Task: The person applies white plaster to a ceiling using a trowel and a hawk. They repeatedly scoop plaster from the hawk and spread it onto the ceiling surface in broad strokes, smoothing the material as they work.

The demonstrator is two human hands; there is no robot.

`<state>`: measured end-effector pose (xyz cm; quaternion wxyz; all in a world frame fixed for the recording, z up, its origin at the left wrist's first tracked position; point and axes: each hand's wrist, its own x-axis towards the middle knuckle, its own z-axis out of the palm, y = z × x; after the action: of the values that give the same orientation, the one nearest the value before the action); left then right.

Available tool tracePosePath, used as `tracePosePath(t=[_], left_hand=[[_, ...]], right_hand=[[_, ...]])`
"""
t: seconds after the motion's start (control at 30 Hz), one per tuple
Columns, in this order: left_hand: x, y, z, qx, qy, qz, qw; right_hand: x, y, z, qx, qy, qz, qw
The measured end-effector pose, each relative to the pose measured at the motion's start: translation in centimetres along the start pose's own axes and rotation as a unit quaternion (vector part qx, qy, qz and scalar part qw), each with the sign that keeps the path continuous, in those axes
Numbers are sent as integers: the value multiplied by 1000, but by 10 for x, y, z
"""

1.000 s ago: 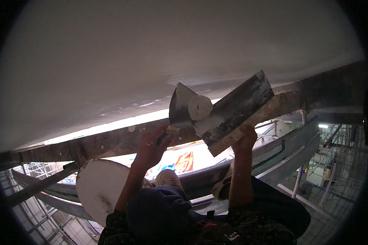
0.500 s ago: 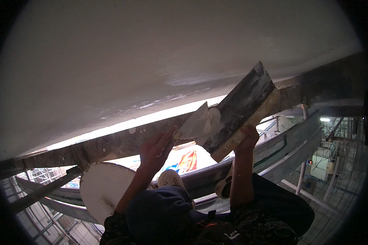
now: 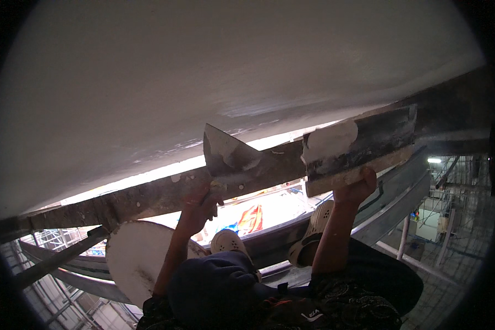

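Observation:
My left hand is closed round the handle of a putty knife. Its broad triangular blade points up and is partly smeared with pale filler. To the right, my right hand grips the lower edge of a wide filling blade, a dark flat sheet with a wood-coloured grip strip. A thick pale patch of filler lies on the left end of that sheet. The two tools are apart. Beyond them rises a large smooth greyish-white surface with some glossy streaks near its lower edge.
A dark, stained beam runs across below the pale surface, with a bright gap behind it. A round whitish board or lid is at my left. My clogs rest near curved grey planks. Scaffold tubes stand lower right.
My right hand has moved right and turned the wide blade nearer level. The putty knife has come away leftward from it, and the filler patch now shows on the wide blade's left end.

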<state>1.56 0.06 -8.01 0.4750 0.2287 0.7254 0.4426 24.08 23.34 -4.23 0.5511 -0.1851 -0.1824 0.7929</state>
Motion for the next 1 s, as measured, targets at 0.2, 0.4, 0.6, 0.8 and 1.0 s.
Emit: tracePosePath(t=[0.2,0.4,0.6,0.8,1.0], left_hand=[[-13,33,-9,-18,-160,63,985],[-11,43,2,-104,-155,155,970],[-7,54,4,-114,-201,99,968],[-6,63,7,-179,-258,92,945],[-13,73,1,-150,-224,93,959]], right_hand=[[-2,12,6,37,-14,-32,999],[-16,35,5,60,-75,-24,995],[-37,46,5,87,-230,26,969],[-49,73,13,-63,-255,-16,965],[-48,91,-82,1,-248,132,960]])
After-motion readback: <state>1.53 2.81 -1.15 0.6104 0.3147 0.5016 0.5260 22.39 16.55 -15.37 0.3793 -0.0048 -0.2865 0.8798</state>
